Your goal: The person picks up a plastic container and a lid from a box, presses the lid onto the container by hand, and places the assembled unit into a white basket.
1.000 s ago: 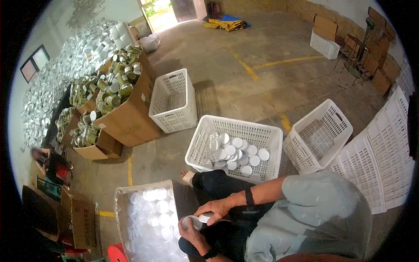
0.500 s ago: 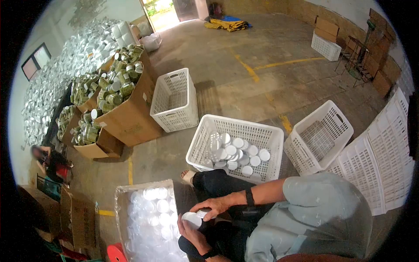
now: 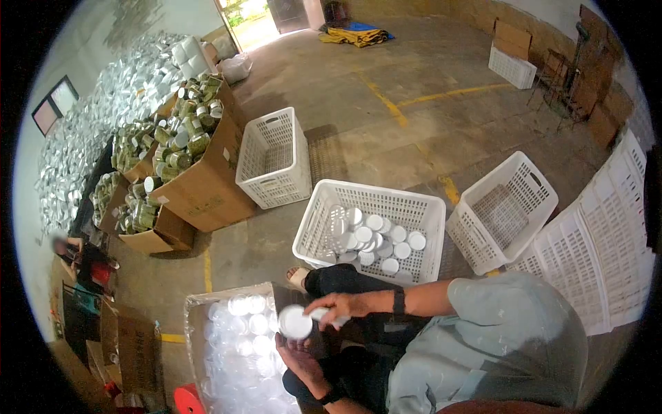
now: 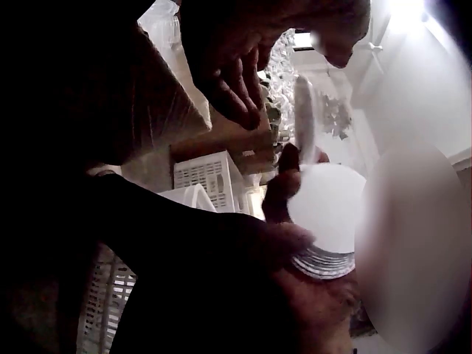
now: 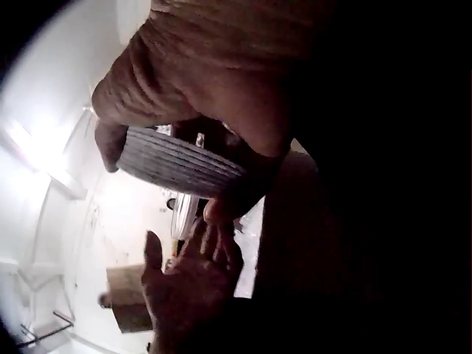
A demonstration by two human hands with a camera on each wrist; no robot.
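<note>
Both hands are working over our lap: our left hand [image 3: 298,359] is cupping a small clear jar with a threaded neck [image 4: 322,262] from below, fingers curled round it, while our right hand [image 3: 331,303] is pinching a round white ribbed lid [image 5: 177,164] between thumb and fingers just above it. In the head view a white disc [image 3: 295,321] is showing between the two hands; we cannot tell whether it is touching the jar. Just beside our left knee a cardboard box lined with plastic [image 3: 196,307] is holding many clear jars. Ahead of our knees a white slotted plastic crate [image 3: 420,207] is holding capped jars, with two more white crates [image 3: 276,159] [image 3: 507,214] flanking it on the concrete floor [image 3: 386,131]. Farther left, brown cartons [image 3: 200,186] are brimming with greenish jars.
</note>
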